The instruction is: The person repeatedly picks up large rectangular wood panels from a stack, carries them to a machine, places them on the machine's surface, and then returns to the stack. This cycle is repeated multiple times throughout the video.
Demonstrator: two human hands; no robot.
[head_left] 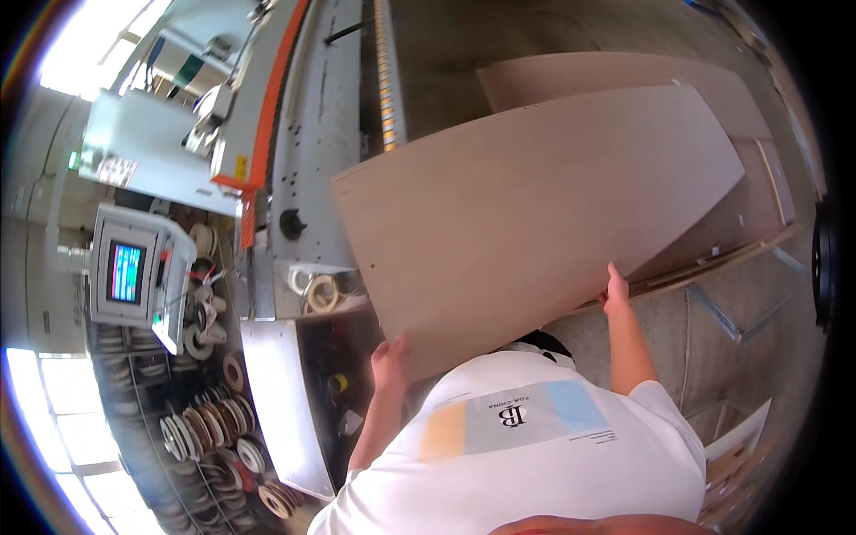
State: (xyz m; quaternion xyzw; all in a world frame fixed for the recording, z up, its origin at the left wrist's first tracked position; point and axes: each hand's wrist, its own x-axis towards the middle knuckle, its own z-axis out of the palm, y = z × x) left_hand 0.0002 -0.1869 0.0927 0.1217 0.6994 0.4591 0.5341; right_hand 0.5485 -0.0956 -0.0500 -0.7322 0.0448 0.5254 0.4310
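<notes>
Concrete floor [658, 352] below, brown panel [535, 205] against left fingers [392, 347] and right fingers [613, 276]

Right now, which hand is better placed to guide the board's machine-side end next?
Probably the left hand: it is at that end of the board, near the machine; the right hand holds it farther away.

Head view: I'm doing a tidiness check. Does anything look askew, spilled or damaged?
The large brown panel, with the left hand and right hand at its edges, sits askew over the lower panel: their edges don't line up. Its bowed outline is probably fisheye distortion. No spill or damage is evident.
</notes>
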